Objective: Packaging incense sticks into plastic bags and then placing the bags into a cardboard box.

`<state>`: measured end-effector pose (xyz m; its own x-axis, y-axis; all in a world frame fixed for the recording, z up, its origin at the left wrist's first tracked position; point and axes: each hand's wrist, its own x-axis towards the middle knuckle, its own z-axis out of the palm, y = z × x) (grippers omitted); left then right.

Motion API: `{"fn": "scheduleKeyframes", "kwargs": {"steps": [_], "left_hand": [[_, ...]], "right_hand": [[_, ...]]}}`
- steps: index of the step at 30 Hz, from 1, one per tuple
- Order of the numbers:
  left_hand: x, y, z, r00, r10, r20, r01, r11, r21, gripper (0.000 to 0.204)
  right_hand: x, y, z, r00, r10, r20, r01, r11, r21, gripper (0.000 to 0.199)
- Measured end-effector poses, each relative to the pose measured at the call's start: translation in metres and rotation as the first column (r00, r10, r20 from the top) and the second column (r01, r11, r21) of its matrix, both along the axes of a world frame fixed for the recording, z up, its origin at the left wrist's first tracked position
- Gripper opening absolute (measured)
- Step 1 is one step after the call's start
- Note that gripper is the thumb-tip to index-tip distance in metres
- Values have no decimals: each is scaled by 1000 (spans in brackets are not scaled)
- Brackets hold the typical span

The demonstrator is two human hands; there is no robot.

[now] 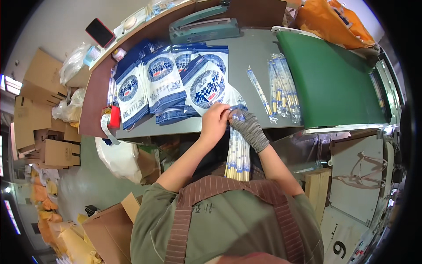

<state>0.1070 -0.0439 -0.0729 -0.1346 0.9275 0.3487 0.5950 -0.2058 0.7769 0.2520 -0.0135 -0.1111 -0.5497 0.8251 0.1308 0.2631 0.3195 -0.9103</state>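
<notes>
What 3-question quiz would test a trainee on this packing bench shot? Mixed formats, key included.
1. True or false: the left hand wears a grey glove.
2. The bundle of wrapped chopsticks is held by: A) both hands, B) neither hand, C) left hand only.
3. What colour is the conveyor belt?

Key: 1 false, the grey glove is on the right hand. 2 A. 3 green.
</notes>
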Motion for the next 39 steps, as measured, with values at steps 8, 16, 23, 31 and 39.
{"fn": "scheduleKeyframes", "kwargs": {"steps": [8,16,23,31,39], "left_hand": [[4,-89,27,750,-551,-367,640,745,188,25],[-15,-41,137,890,-333,-312,416,874,252,18],[-80,-3,218,843,-358,-401,253,922,-292,15],[-115,64,303,917,-202,-344,155,975,-160,18],[-94,7,197,459,238,-856,265,883,388,19]], "right_hand": [[58,-96,32,971,67,-231,-84,994,-64,24],[24,-32,142,849,-409,334,198,833,517,31],[0,14,267,876,-245,414,-130,708,694,16],[-28,109,319,906,-149,395,13,945,326,18],[-15,72,198,985,-168,31,75,590,804,29]]}}
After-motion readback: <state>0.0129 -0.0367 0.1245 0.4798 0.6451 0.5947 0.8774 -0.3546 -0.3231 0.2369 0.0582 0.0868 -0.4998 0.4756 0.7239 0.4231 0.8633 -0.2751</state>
